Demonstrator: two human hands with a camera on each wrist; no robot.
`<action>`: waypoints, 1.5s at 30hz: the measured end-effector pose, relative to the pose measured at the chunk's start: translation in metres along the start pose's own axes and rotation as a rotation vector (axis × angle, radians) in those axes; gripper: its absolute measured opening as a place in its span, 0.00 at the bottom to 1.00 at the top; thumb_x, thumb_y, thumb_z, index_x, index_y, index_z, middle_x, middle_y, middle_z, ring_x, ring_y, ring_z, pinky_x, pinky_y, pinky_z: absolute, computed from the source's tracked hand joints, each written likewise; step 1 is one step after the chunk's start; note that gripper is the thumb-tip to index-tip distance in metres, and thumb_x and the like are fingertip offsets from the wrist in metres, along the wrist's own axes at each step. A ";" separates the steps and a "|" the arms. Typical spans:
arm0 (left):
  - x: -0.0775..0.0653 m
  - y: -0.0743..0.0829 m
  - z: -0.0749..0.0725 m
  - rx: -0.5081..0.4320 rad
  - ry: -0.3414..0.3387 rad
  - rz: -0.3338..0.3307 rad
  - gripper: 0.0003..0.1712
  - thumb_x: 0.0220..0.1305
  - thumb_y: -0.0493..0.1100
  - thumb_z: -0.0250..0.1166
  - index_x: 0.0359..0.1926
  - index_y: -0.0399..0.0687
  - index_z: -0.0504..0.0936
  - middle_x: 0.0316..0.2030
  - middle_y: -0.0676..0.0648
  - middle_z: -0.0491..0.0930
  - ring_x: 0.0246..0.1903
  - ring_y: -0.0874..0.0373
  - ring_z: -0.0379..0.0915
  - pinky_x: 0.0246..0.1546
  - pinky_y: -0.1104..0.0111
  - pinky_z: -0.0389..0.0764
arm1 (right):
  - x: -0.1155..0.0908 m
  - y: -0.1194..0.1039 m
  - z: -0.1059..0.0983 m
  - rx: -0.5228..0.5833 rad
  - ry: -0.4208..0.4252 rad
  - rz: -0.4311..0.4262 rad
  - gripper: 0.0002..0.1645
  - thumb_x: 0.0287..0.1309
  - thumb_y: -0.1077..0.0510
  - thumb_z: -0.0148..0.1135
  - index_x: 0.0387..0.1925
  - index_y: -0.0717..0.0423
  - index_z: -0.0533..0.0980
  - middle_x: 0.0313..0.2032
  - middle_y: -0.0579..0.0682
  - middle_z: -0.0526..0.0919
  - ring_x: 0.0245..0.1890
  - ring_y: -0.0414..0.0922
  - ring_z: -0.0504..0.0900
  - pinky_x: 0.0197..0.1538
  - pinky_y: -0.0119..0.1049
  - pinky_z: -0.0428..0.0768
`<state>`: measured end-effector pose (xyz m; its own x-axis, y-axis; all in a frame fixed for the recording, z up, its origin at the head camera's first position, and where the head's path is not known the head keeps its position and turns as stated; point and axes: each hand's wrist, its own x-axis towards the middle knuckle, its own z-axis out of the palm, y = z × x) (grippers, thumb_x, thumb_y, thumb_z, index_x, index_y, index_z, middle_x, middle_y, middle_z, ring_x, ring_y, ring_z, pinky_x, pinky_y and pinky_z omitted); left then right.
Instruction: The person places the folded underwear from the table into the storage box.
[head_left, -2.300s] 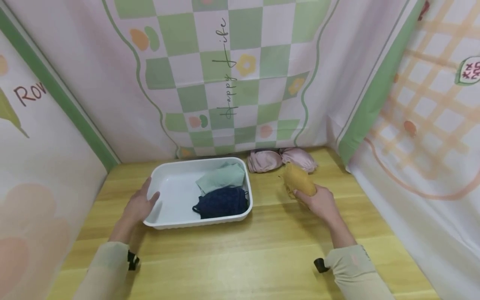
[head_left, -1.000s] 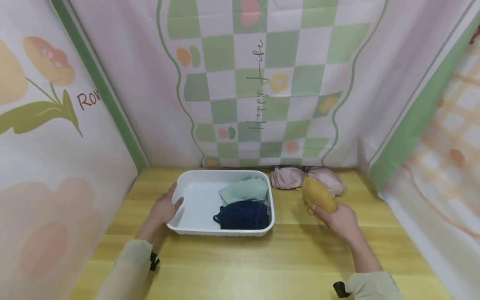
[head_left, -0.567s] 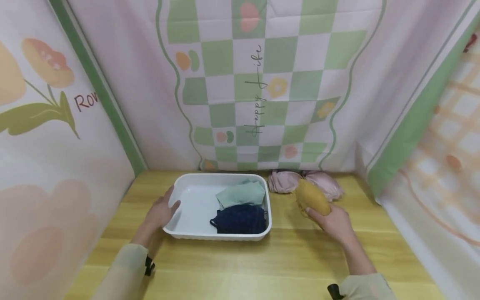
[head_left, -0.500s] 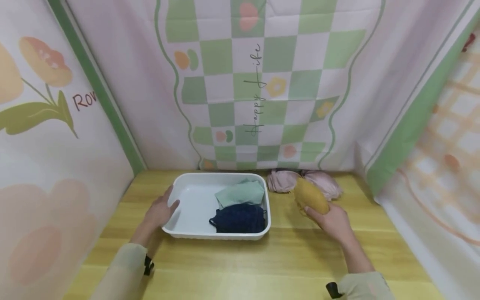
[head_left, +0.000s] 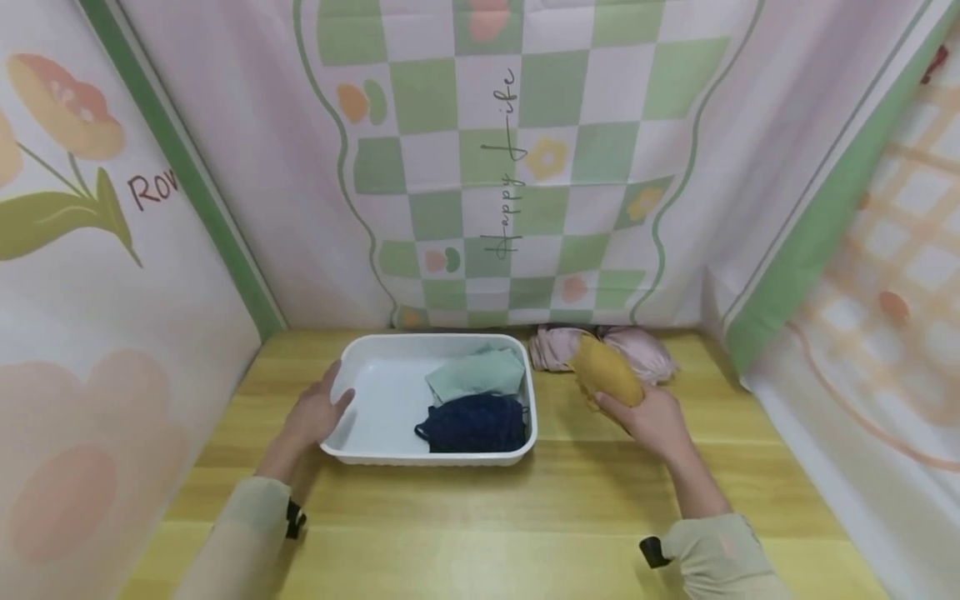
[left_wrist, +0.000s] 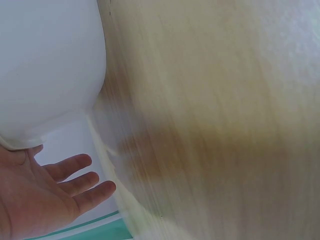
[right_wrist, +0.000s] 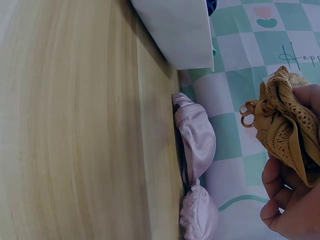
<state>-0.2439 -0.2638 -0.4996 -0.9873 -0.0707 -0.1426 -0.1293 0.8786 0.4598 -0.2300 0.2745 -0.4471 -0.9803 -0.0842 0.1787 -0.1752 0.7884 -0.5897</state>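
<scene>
My right hand (head_left: 654, 418) grips a folded mustard bra (head_left: 607, 372) above the table, to the right of the white tray (head_left: 427, 457). Lace edging and small strap rings show on the mustard bra (right_wrist: 286, 120) in the right wrist view. My left hand (head_left: 311, 416) holds the tray's left rim, thumb over the inside; its other fingers (left_wrist: 82, 185) stick out loosely outside the tray wall. In the tray's right half lie a folded mint-green garment (head_left: 480, 375) and, nearer me, a folded navy garment (head_left: 476, 425) with a strap loop.
Behind the mustard bra, a folded pink bra (head_left: 555, 348) and another pink bra (head_left: 643, 354) with lace trim lie against the back curtain (head_left: 465, 167). Curtains also flank the wooden table (head_left: 420, 533) on the left and right.
The head view has shifted. My right hand has brought the mustard bra slightly left, closer to the tray. My left hand stays on the tray's rim, and the garments inside have not moved.
</scene>
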 end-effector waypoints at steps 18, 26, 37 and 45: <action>0.002 -0.002 0.000 0.008 -0.018 -0.007 0.45 0.77 0.65 0.39 0.80 0.53 0.30 0.75 0.26 0.48 0.72 0.25 0.48 0.71 0.34 0.56 | 0.007 -0.013 0.001 0.028 -0.010 0.012 0.39 0.61 0.34 0.62 0.59 0.61 0.77 0.50 0.65 0.86 0.50 0.62 0.84 0.50 0.58 0.81; 0.001 -0.002 0.001 0.003 -0.017 -0.005 0.45 0.76 0.65 0.39 0.80 0.52 0.31 0.75 0.26 0.48 0.72 0.25 0.48 0.71 0.35 0.56 | 0.010 -0.017 0.003 0.036 0.000 0.004 0.41 0.60 0.35 0.64 0.64 0.59 0.74 0.48 0.64 0.86 0.48 0.61 0.84 0.49 0.58 0.81; -0.001 -0.001 -0.001 -0.003 -0.023 -0.003 0.45 0.76 0.66 0.39 0.80 0.50 0.32 0.75 0.26 0.47 0.72 0.26 0.49 0.71 0.35 0.57 | 0.014 -0.023 0.007 0.075 0.037 -0.037 0.33 0.57 0.39 0.69 0.54 0.60 0.80 0.42 0.61 0.88 0.41 0.55 0.85 0.44 0.50 0.82; -0.001 0.002 -0.001 0.002 -0.028 0.004 0.45 0.77 0.65 0.39 0.80 0.50 0.31 0.75 0.26 0.48 0.72 0.25 0.49 0.71 0.35 0.57 | 0.014 -0.028 0.004 0.065 0.025 -0.010 0.32 0.57 0.38 0.68 0.50 0.60 0.81 0.42 0.61 0.88 0.42 0.56 0.85 0.45 0.52 0.83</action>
<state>-0.2432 -0.2630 -0.4974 -0.9849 -0.0538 -0.1646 -0.1248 0.8797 0.4589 -0.2397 0.2489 -0.4317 -0.9762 -0.0758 0.2034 -0.1908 0.7462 -0.6378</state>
